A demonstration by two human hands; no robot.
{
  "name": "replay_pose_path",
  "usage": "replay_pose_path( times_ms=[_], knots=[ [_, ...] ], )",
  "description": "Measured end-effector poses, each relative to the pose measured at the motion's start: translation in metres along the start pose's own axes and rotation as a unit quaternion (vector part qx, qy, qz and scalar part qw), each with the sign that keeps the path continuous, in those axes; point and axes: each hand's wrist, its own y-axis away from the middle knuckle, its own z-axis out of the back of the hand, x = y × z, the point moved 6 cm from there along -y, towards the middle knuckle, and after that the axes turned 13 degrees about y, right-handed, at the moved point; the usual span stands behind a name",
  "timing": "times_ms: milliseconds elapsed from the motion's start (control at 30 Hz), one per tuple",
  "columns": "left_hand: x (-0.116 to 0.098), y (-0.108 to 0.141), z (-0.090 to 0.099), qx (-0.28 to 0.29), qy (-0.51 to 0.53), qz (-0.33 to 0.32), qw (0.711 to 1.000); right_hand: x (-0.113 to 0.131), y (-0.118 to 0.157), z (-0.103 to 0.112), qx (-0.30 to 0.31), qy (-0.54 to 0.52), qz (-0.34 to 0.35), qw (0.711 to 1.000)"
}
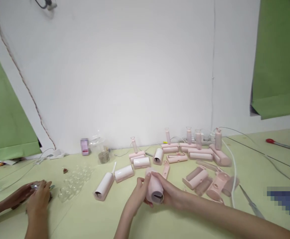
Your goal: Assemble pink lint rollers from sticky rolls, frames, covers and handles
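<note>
A pale pink plastic cylindrical housing (155, 186) is held low over the table in both hands, its open end tilted toward me with a dark gap inside. My left hand (140, 192) is wrapped round its left side, thumb on top. From the right, my right hand (169, 192) grips the same housing. Just behind them lies a curved pink strip (166, 170). White cylindrical housings (124, 173) lie to the left, one with a dark opening (104, 187). On the right are loose pink shells (196, 177) and a flat pink piece with holes (218, 186).
Pink units with upright clear-bodied tubes (198, 139) line the wall. At left, another person's hands (39, 196) work beside clear round pieces (75, 181). A plastic tub (103, 156) stands behind. A white cable (233, 179), a metal blade-like tool (252, 202) and red-handled tools (270, 141) lie right.
</note>
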Motion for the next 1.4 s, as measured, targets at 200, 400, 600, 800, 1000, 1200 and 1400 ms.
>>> replay_pose_path(
  times_ms=[200,400,600,800,1000,1200,1400],
  knots=[
    [0.008,-0.018,-0.058,0.187,0.020,0.147,0.971,-0.019,0.064,0.011,0.039,-0.446,-0.133,0.884],
    [-0.006,-0.032,-0.081,0.246,0.027,0.187,0.951,-0.040,0.081,0.036,-0.011,-0.573,-0.141,0.807],
    [-0.001,-0.036,-0.089,0.232,0.139,0.160,0.950,-0.049,0.081,0.048,-0.043,-0.601,-0.141,0.786],
    [0.042,-0.034,-0.068,0.116,0.357,0.143,0.916,-0.047,0.087,0.056,-0.081,-0.601,-0.159,0.779],
    [0.086,-0.020,-0.042,-0.002,0.394,0.158,0.905,-0.056,0.086,0.054,-0.097,-0.543,-0.162,0.818],
    [0.083,-0.012,-0.046,0.046,0.292,0.158,0.942,-0.050,0.091,0.043,-0.036,-0.544,-0.168,0.821],
    [0.091,-0.022,-0.019,0.030,0.084,0.133,0.987,-0.051,0.095,0.046,-0.031,-0.548,-0.175,0.817]
  ],
)
